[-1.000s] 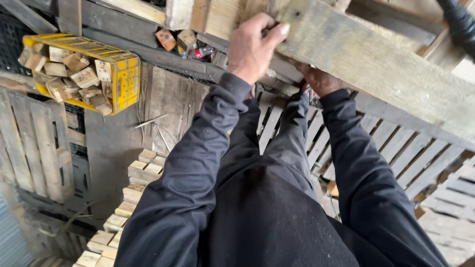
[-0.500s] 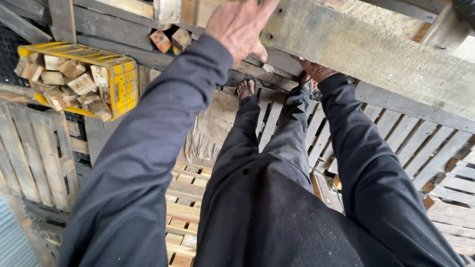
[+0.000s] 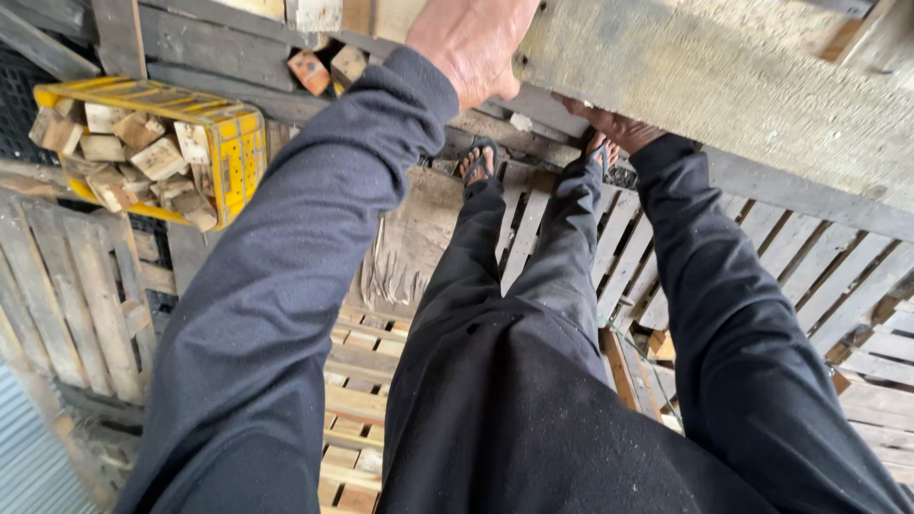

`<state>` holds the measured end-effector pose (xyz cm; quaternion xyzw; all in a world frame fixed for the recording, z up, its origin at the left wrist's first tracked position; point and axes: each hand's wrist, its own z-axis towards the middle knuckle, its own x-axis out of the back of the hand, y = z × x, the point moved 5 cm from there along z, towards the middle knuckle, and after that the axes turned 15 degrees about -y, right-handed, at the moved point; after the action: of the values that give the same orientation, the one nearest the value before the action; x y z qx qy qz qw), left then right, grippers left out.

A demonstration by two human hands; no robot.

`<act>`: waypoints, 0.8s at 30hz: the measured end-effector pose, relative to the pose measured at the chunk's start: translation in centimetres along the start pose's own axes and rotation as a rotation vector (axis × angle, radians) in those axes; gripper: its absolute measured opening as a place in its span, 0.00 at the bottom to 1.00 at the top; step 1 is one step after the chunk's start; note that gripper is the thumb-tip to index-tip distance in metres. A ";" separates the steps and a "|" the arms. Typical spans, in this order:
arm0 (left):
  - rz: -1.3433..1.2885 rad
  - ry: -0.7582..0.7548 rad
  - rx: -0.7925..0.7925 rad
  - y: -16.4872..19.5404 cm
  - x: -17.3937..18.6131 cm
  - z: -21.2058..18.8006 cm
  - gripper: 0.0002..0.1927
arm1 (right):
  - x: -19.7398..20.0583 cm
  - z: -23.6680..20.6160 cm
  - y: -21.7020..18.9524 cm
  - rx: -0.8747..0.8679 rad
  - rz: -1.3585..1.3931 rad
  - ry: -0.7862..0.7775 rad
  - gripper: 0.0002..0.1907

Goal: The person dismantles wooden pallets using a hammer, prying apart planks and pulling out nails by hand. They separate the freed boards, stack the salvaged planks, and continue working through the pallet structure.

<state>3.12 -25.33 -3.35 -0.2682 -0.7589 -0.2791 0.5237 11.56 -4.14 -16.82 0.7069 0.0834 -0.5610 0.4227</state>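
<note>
A broad, weathered grey-brown wooden plank runs across the top from about 12 o'clock down to 3 o'clock, held up in the air above the person's dark-trousered legs. Beneath everything lie slatted wooden pallets, spreading from 3 o'clock round to 6 o'clock, with more worn pallet boards at 9 o'clock. At 10 o'clock a yellow plastic crate sits tipped on its side, packed with short pale wooden blocks. Two smaller reddish wooden offcuts rest on a dark beam at 11 o'clock. The left hand, at 12 o'clock, lies against the plank's near end with its fingers curled around the edge; the fingertips are out of view, so how tightly it grips I cannot tell. The right hand, just past 12 o'clock, is pressed up against the plank's underside, fingers bent along the lower edge. Both arms are in dark long sleeves. Below the plank, two feet in dark sandals stand on the boards
</note>
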 end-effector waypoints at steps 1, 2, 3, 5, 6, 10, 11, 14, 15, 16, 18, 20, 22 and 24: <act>0.012 0.053 -0.007 0.1 0.3 -0.1 0.34 | 0.1 0.0 -0.2 0.002 0.071 -0.002 0.49; 0.027 0.072 -0.003 0.3 0.4 -0.1 0.33 | 0.3 0.0 -0.5 0.008 0.152 0.001 0.49; 0.038 0.087 0.001 0.6 0.3 -0.3 0.33 | 0.4 0.0 -0.6 0.015 0.237 0.009 0.48; 0.009 0.037 0.018 0.8 -0.2 -0.1 0.30 | 0.5 0.2 -0.7 0.027 0.400 0.021 0.47; -0.030 -0.028 0.031 0.8 -0.7 0.2 0.27 | 0.5 0.4 -0.8 0.032 0.478 0.024 0.47; -0.048 0.019 0.062 0.0 -0.4 0.1 0.24 | 0.3 1.1 -1.1 -0.014 0.102 -0.022 0.44; -0.176 0.113 0.019 -0.3 0.2 -0.3 0.29 | 0.3 1.1 -1.0 -0.021 0.119 -0.013 0.42; -0.591 0.211 0.086 -2.0 0.4 -1.7 0.33 | 0.2 1.1 -0.9 0.040 0.515 -0.006 0.39; -0.752 0.115 0.235 -2.6 -0.6 -2.0 0.27 | 0.0 1.1 -0.9 0.078 0.697 -0.004 0.38; -0.917 0.015 0.389 -2.9 -1.9 -2.3 0.22 | 0.0 1.0 -1.0 0.085 0.707 0.017 0.39; -1.017 0.161 0.309 -2.1 -2.3 -2.1 0.15 | 0.0 1.1 -0.9 0.094 0.746 0.072 0.41; -1.047 0.267 0.317 -1.5 -3.2 -1.5 0.12 | -0.8 1.5 -0.1 -0.088 0.873 0.034 0.35; -1.016 0.330 0.402 -1.4 -4.2 -0.9 0.13 | -0.9 1.9 0.0 -0.189 0.617 0.022 0.38; -1.074 0.311 0.463 -1.4 -5.4 -0.4 0.12 | -0.4 2.2 -0.7 -0.197 -0.012 0.044 0.47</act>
<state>4.11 -27.19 -8.54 0.3174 -0.7438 -0.3680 0.4589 9.42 -5.08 -16.87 0.6734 0.1517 -0.5370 0.4849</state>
